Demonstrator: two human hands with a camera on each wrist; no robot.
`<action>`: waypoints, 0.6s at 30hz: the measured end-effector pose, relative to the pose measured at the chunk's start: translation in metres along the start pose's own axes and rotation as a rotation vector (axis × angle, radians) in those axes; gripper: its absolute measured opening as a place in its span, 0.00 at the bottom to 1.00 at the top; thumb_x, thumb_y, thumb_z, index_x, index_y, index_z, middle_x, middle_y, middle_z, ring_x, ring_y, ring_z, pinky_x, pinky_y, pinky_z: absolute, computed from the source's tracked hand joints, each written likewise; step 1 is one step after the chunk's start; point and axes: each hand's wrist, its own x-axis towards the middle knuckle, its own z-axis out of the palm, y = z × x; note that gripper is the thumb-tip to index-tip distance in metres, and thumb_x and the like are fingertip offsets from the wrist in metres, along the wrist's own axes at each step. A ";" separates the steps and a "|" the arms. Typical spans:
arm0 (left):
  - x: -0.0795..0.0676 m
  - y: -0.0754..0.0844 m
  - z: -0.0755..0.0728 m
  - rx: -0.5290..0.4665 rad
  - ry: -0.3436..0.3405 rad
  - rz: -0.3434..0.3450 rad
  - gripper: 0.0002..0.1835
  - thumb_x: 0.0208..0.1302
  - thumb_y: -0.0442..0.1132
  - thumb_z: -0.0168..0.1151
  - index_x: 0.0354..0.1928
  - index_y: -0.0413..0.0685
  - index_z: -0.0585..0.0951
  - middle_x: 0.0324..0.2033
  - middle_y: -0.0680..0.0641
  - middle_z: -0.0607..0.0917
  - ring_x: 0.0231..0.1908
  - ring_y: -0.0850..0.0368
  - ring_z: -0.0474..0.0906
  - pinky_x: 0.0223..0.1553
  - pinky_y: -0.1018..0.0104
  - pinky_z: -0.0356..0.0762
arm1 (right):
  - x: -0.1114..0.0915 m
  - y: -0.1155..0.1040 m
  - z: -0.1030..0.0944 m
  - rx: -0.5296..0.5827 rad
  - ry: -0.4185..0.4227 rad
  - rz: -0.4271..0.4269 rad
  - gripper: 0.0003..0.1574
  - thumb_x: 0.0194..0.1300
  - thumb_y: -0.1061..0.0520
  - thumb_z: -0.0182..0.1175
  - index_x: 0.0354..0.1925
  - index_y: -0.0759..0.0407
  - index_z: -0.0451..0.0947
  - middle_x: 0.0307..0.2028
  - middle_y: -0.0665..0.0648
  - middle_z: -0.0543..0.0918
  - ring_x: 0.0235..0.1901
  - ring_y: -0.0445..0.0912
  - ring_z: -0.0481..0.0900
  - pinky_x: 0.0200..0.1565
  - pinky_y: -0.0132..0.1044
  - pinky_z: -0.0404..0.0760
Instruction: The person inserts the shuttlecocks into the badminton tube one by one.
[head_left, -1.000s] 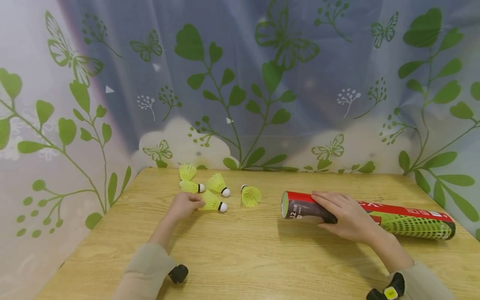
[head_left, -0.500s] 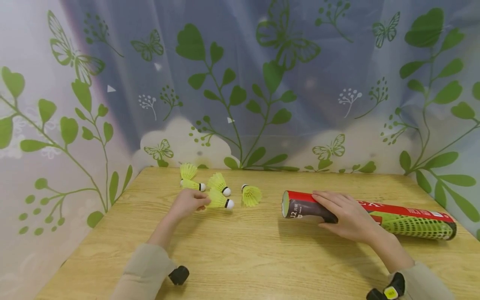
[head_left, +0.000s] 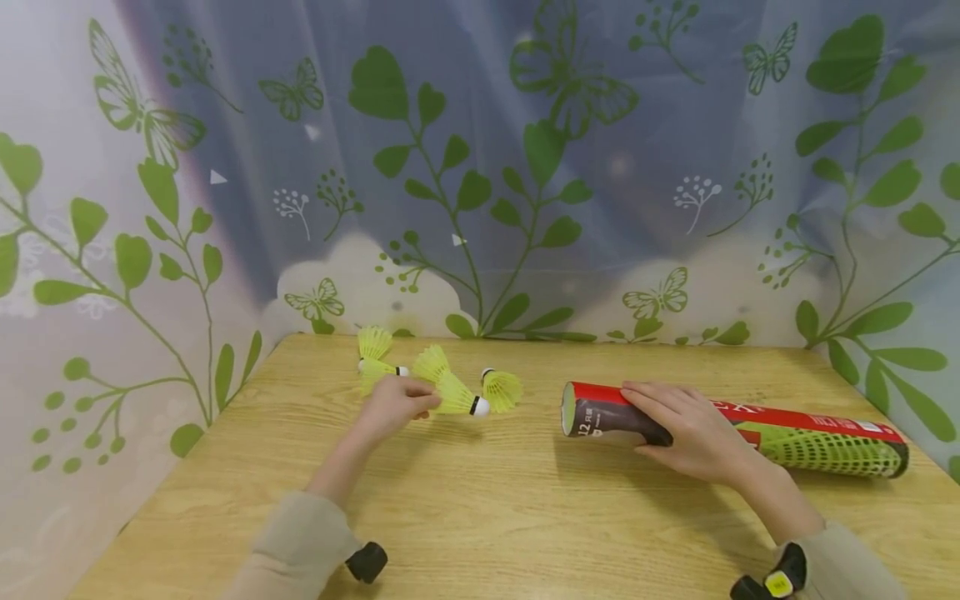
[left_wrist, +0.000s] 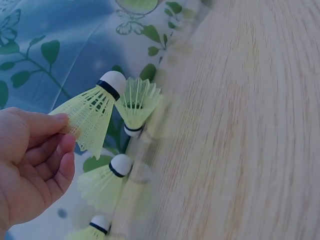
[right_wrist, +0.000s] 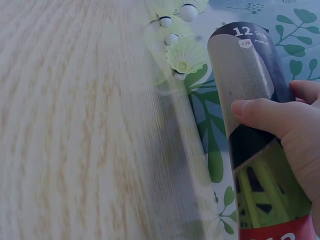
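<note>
Between thumb and forefinger, my left hand (head_left: 397,408) pinches the skirt of a yellow shuttlecock (left_wrist: 92,117); its white cork end points right in the head view. My right hand (head_left: 693,433) grips a red and black shuttlecock tube (head_left: 817,437) from above, near the end that faces left. In the right wrist view the thumb lies along the side of the tube (right_wrist: 250,75), printed with "12". Just right of the held shuttlecock lies another shuttlecock (head_left: 501,390). Behind the left hand are a shuttlecock (head_left: 431,362) and two more, one of them a shuttlecock (head_left: 374,342) at the table's back edge.
Everything rests on a wood-grain table (head_left: 510,508). A curtain (head_left: 480,167) printed with leaves and butterflies hangs along the table's back edge and left side. A black wrist device (head_left: 367,562) is worn by the left sleeve.
My left hand has moved right, carrying the pinched shuttlecock from beside the others toward the one on the right. The right hand and the tube have stayed in place.
</note>
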 end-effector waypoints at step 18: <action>-0.001 0.037 0.035 -0.055 -0.030 0.074 0.07 0.59 0.37 0.64 0.37 0.42 0.86 0.35 0.46 0.86 0.28 0.60 0.80 0.30 0.67 0.77 | 0.002 0.000 -0.001 0.005 -0.010 -0.011 0.43 0.63 0.31 0.43 0.60 0.62 0.70 0.54 0.60 0.77 0.49 0.54 0.76 0.43 0.53 0.75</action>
